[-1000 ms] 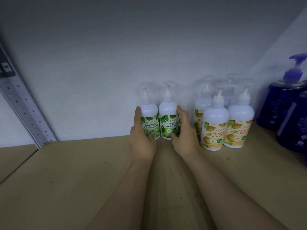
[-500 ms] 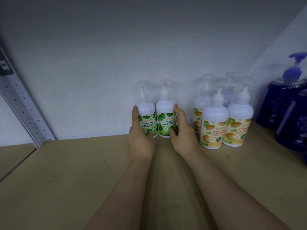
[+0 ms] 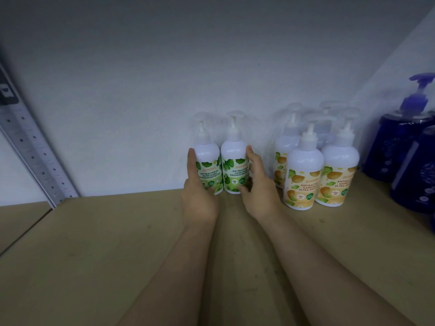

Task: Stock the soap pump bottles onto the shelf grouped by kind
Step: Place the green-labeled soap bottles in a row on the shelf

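Unmoved since earlier: two green-label bottles (image 3: 222, 168) upright on shelf (image 3: 94, 243), left hand (image 3: 200, 196) gripping one, right hand (image 3: 256, 184) gripping other; orange-label bottles (image 3: 315, 175) right of right hand.

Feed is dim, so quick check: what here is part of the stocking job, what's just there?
Job:
green-label bottles, left hand and right hand gripping them
orange-label bottles
dark blue bottles
shelf

Just there:
perforated metal upright
back wall

White back wall (image 3: 164, 78) behind. Grey perforated metal upright (image 3: 35, 156) runs diagonally at far left, with a dark tag (image 3: 7, 92) beside its upper end. White side panel (image 3: 388, 74) at right.
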